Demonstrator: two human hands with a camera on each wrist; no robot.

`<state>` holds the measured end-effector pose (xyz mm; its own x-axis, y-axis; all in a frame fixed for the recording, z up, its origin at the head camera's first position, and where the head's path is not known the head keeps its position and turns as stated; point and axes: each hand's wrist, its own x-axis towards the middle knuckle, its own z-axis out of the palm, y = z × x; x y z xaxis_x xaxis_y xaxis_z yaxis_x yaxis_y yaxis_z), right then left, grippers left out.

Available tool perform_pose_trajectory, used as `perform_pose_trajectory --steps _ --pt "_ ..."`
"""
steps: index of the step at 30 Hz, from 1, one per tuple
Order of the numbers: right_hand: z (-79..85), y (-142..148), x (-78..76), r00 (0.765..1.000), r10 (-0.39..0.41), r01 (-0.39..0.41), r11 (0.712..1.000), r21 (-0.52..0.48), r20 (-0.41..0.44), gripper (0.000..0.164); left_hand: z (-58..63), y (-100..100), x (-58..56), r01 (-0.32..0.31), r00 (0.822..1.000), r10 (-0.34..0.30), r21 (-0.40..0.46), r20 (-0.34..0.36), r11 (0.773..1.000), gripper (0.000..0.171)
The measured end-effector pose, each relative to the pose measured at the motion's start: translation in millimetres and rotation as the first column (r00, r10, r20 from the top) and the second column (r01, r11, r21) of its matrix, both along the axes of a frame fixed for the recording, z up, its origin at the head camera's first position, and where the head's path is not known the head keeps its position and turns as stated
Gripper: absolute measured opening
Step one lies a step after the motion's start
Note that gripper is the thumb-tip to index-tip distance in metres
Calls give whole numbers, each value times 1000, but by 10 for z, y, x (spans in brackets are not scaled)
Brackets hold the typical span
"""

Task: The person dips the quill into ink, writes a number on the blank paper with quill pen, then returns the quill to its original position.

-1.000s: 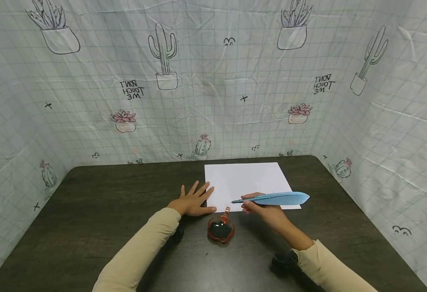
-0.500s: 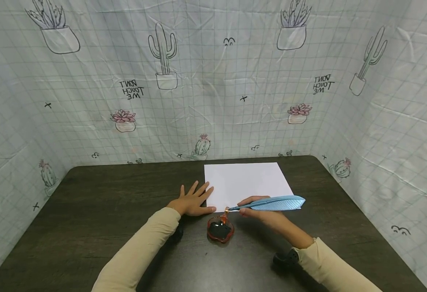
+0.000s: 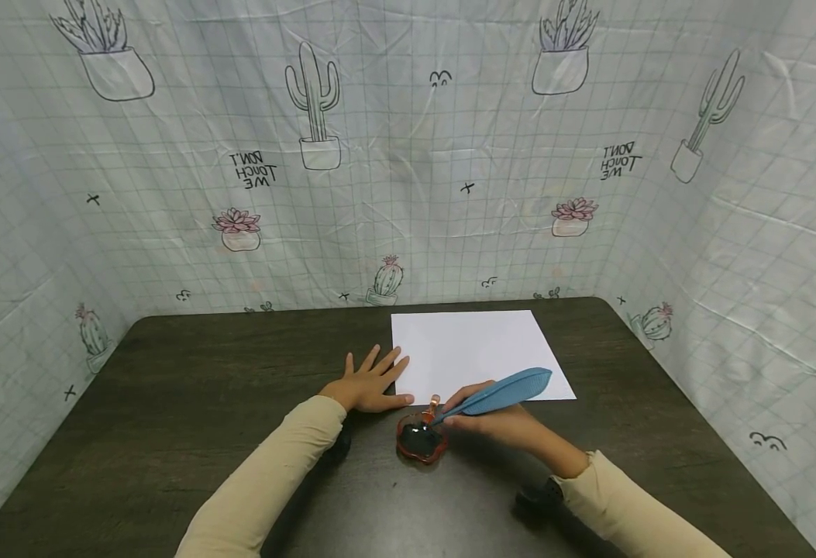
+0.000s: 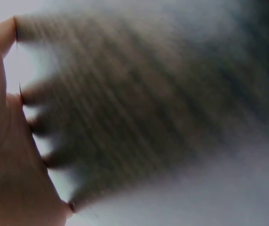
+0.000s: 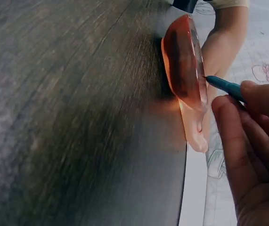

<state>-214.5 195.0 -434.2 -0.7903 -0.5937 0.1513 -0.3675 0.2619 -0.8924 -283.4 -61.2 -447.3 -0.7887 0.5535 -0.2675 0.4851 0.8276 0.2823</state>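
A blue feather quill pen point(image 3: 512, 390) is pinched between the thumb and fingers of my right hand point(image 3: 497, 425). Its feather slants up to the right and its point is down at a small red glass dish point(image 3: 402, 449) holding dark liquid. From the right wrist, the pen's teal shaft point(image 5: 226, 86) shows with its tip right at the rim of the dish point(image 5: 181, 66). My left hand point(image 3: 367, 390) rests with fingers spread, thumb and fingertips over the left edge of a white sheet of paper point(image 3: 473, 345). The left wrist view shows that hand point(image 4: 16, 155) spread too.
The dish's short handle point(image 3: 435, 402) points at the paper's near edge. All of this stands on a dark wooden table point(image 3: 240, 364). Behind and at both sides hangs a white cloth point(image 3: 408, 155) printed with cacti.
My right hand has brought the quill pen left and down from over the paper to the dish, and the feather now tilts up more. My left hand and the paper have stayed put.
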Motion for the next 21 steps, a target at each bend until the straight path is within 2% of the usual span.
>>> perform_pose_trajectory --steps 8,17,21 --pt "-11 -84 -1 987 111 -108 994 34 -118 13 16 8 6 1 1000 -1 -6 -3 1000 76" --pt "45 -120 -11 972 168 -178 983 -50 -166 12 14 13 5 -5 1000 5 -23 -2 1000 77" --pt "59 -119 -19 958 196 -215 974 -71 -210 11 7 15 0 -5 1000 5 -30 -1 1000 77"
